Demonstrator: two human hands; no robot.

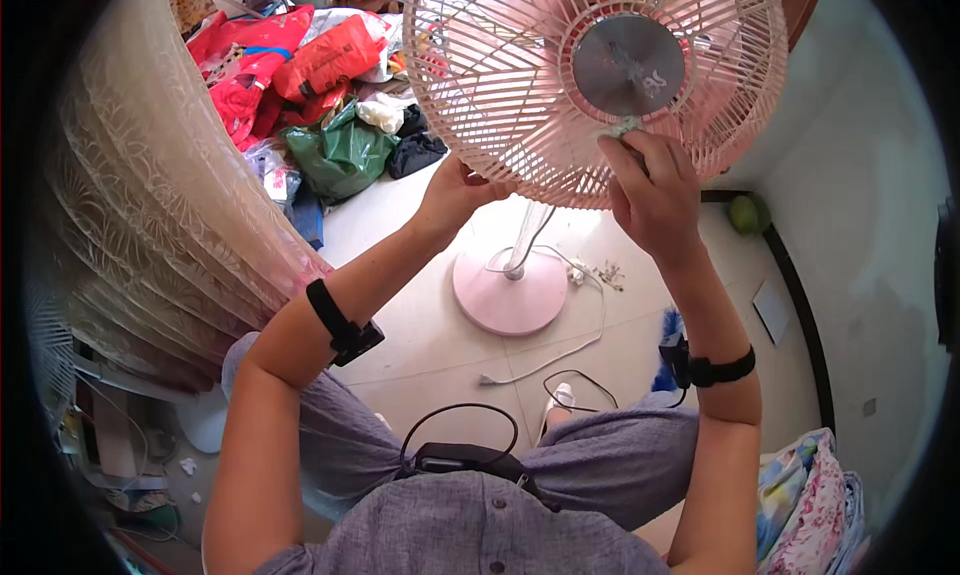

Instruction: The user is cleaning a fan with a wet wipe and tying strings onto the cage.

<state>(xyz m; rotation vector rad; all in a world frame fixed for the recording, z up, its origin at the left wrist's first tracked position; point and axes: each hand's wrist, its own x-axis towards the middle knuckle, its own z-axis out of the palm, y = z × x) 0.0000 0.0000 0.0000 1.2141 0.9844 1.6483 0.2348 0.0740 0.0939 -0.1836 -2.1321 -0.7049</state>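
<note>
A pink standing fan (520, 145) fills the upper middle, its wire grille facing me around a grey round hub (628, 67). My left hand (455, 197) is closed on the lower left rim of the grille, with some fingertips hidden behind it. Just below the hub, my right hand (655, 195) presses bunched fingers against the grille wires. A small pale scrap (622, 128) shows at those fingertips; its kind is unclear. Under the head, the fan's pole meets a round pink base (510, 293) on the floor.
The fan's white cord (575, 347) trails over the tiles to its plug. Red and green plastic bags (340, 155) pile up at the far left, beside a lace curtain (170, 165). Near the right wall lies a green round object (747, 215). Folded floral cloth (810, 505) sits at lower right.
</note>
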